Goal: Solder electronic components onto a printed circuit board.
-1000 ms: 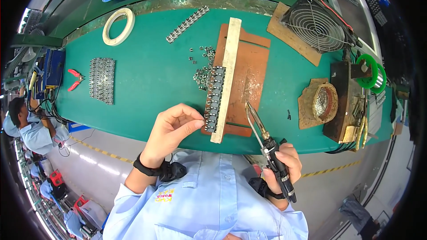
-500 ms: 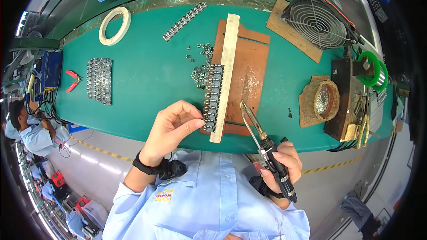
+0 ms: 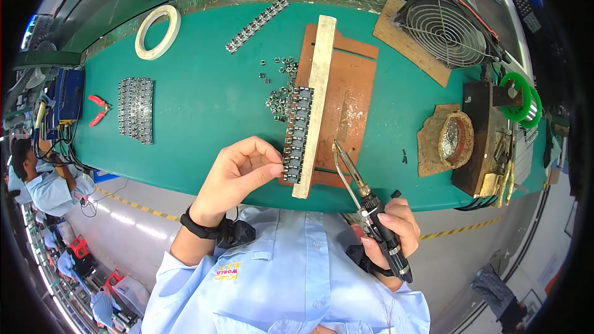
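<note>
At bench edge: left hand [image 3: 238,176] still pinches component strip [image 3: 297,133]; right hand [image 3: 390,229] grasping soldering iron [image 3: 365,201], tip moved nearer wooden bar [image 3: 314,105].

Bare green mat [image 3: 204,105] left of wooden strip [image 3: 314,105]; loose parts [image 3: 277,99] scattered beside.

Electronics workshop, probably a factory: soldering iron [image 3: 365,201], green bench [image 3: 204,99] (component rows).

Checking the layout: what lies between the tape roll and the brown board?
In the head view, a strip of small metal parts lies on the green mat between tape roll and brown board.
</note>
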The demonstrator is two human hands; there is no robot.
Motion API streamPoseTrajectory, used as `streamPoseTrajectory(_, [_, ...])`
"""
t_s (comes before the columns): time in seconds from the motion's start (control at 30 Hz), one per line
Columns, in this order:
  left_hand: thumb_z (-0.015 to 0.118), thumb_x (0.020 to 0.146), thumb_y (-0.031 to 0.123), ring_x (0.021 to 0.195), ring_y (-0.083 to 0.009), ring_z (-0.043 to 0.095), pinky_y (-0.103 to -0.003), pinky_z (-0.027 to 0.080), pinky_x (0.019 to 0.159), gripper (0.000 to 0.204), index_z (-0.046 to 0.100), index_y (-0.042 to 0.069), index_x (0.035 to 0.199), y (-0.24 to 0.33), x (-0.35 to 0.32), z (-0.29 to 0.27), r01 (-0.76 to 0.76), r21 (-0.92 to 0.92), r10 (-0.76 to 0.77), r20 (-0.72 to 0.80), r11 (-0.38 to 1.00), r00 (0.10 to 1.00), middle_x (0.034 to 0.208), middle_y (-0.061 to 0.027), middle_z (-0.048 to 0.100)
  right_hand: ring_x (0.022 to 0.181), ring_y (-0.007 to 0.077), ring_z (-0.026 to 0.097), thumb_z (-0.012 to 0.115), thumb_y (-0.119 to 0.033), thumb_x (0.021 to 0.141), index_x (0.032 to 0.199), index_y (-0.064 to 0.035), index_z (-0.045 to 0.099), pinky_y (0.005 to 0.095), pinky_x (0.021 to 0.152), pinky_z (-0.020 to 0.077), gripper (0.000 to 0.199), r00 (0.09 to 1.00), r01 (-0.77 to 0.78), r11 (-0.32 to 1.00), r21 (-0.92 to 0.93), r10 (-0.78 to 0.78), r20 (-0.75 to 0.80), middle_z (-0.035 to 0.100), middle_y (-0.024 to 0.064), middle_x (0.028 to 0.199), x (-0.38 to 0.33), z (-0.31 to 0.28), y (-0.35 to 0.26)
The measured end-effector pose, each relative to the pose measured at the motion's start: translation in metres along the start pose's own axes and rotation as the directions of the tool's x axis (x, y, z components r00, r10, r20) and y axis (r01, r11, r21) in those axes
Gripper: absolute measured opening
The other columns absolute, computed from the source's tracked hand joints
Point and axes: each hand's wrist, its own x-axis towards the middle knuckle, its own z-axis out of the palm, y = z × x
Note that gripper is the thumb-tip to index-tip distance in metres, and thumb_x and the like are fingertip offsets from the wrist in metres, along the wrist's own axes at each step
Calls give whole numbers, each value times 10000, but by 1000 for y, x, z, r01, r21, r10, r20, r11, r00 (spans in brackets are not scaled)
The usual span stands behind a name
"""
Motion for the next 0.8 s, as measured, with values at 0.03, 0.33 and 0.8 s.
streamPoseTrajectory(0.03, [602,814,-2,767,-92,560,-210,449,704,87,535,16,865,-1,0,-2,1,-2,-1,-1,1000,1000,846,-29,566,613,214,450,748,-232,678,1000,-21,546,342,575,365,435,1000,-1,1000,0,1,2,511,97,712,0,1,0])
streamPoseTrajectory(0.33, [587,848,32,795,-106,593,-224,464,722,72,550,-1,900,-5,-2,-13,-3,-17,3,35,1000,999,853,-49,619,585,198,562,808,-111,568,962,-62,620,296,558,403,439,989,56,998,28,-59,133,610,68,711,7,0,-13])
streamPoseTrajectory(0.8, [582,852,35,801,-91,576,-219,458,735,64,548,4,896,-4,-3,-18,19,-20,-17,62,1000,998,860,-32,603,564,154,567,795,-123,564,947,-63,652,274,574,409,414,967,67,998,-22,-59,248,635,50,734,14,14,-20])
